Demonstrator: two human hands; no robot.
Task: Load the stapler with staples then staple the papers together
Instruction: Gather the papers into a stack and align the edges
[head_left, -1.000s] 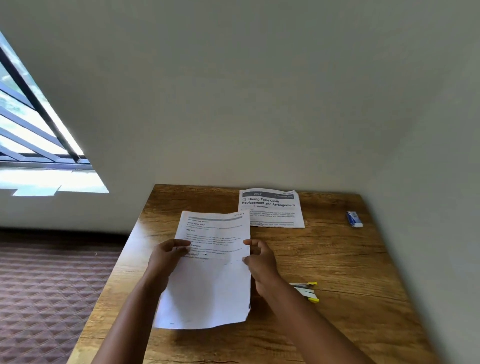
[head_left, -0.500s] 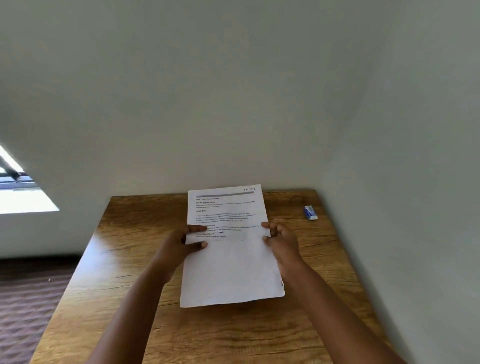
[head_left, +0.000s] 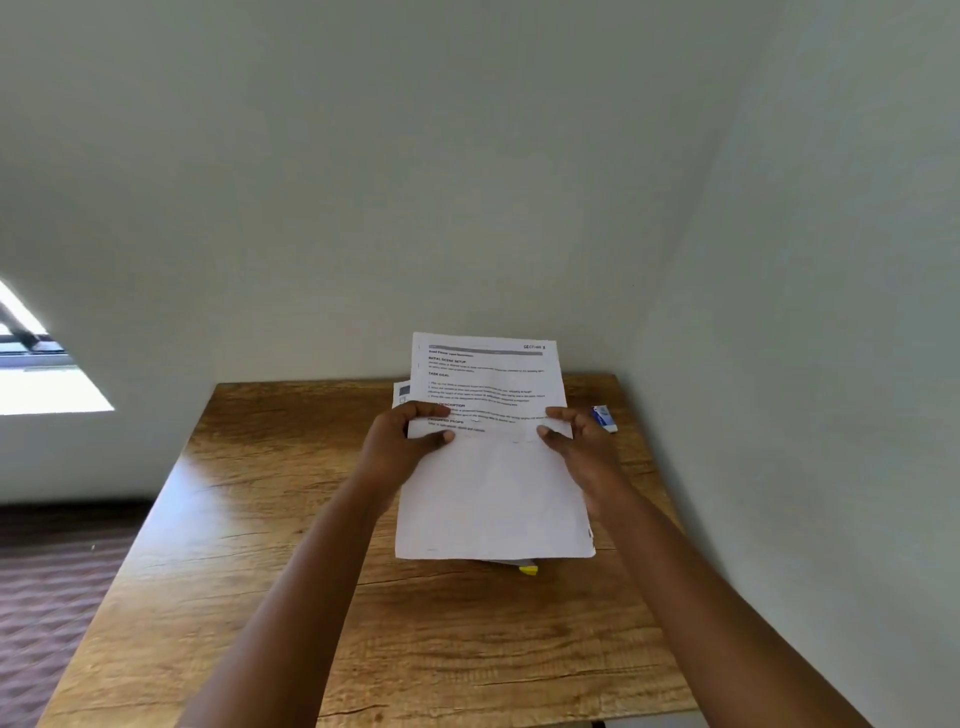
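Above the brown wooden table (head_left: 291, 519), the left hand (head_left: 400, 441) and the right hand (head_left: 576, 441) each pinch a side edge of the white printed sheet of paper (head_left: 493, 493). A second sheet (head_left: 401, 391) peeks out behind it. A yellow-tipped thing (head_left: 529, 570), maybe the stapler, peeks out below, and a small blue and white box (head_left: 605, 418) sits just beside the right hand. I think the good way is to line up both sheets, corners even, and grip gently so nothing bends.
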